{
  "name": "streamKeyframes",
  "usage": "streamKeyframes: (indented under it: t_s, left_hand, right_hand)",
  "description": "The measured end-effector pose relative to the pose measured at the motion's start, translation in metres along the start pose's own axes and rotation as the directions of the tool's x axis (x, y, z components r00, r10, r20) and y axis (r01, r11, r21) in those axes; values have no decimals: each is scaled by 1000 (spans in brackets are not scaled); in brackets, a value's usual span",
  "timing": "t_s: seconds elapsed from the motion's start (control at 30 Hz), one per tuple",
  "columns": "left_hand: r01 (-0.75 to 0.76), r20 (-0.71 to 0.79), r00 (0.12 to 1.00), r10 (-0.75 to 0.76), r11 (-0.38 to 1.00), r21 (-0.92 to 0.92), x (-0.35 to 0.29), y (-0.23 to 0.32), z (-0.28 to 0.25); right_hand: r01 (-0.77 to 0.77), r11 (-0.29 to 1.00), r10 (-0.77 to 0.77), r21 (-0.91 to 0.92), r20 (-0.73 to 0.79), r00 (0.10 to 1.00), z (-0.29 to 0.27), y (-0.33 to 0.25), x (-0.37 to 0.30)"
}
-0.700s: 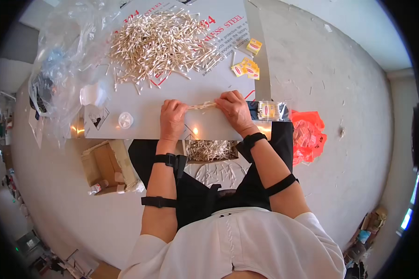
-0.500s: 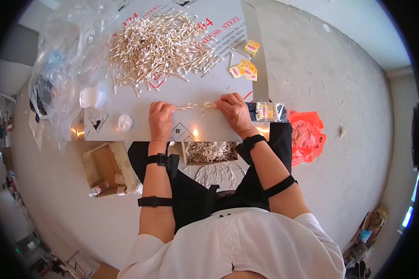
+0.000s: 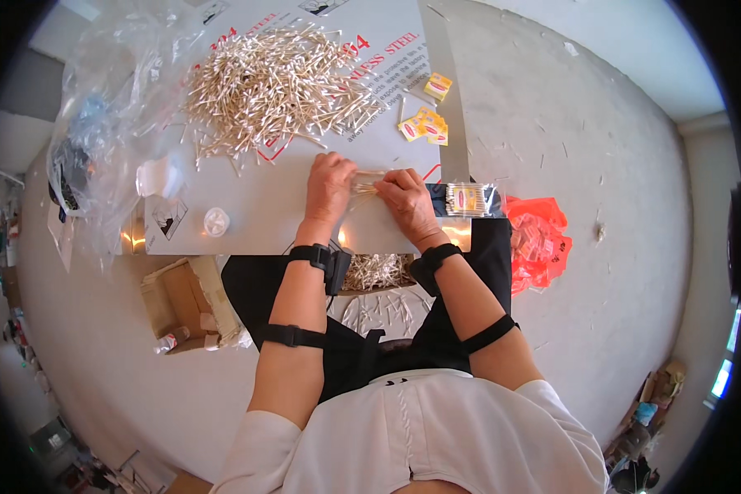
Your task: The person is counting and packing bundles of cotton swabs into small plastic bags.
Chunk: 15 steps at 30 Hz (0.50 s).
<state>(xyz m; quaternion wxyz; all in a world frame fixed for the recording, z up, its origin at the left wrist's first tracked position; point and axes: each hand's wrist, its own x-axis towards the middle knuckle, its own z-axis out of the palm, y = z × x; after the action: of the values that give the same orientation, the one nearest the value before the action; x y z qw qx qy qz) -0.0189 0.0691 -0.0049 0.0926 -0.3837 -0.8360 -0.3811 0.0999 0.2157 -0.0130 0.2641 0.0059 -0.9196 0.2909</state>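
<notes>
Both my hands are close together over the near part of the table. My left hand (image 3: 331,188) is closed, its fingertips pinching cotton swabs that point toward the right. My right hand (image 3: 407,200) pinches a small bunch of cotton swabs (image 3: 363,188), whose ends stick out to the left between the hands. Just right of that hand lies a clear packet of cotton swabs (image 3: 469,199) with a yellow label. A large loose heap of cotton swabs (image 3: 276,86) covers the far middle of the table.
Yellow cards (image 3: 424,125) and a small yellow stack (image 3: 437,86) lie at the right. Crumpled clear plastic (image 3: 111,107), a white container (image 3: 158,177) and a round tub (image 3: 216,221) are left. Below are a cardboard box (image 3: 169,300), a swab-filled box (image 3: 377,272) and a red bag (image 3: 539,243).
My left hand has moved right and slightly away from me, close to my right hand. The right hand has hardly moved and still holds its swabs.
</notes>
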Motion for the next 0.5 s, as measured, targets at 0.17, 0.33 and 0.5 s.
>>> streamKeyframes:
  t_s: [0.17, 0.33, 0.5]
  left_hand:
    - [-4, 182, 983, -1, 1000, 29, -14, 17, -6]
    - [-54, 246, 969, -23, 951, 303, -34, 49, -6]
    - [-18, 325, 941, -98, 941, 338, -36, 51, 9]
  right_hand:
    - [-227, 966, 237, 123, -76, 969, 0, -8, -7]
    - [-236, 967, 245, 96, -90, 965, -6, -8, -3]
    - [-345, 905, 365, 251, -37, 930, -6, -4, -7]
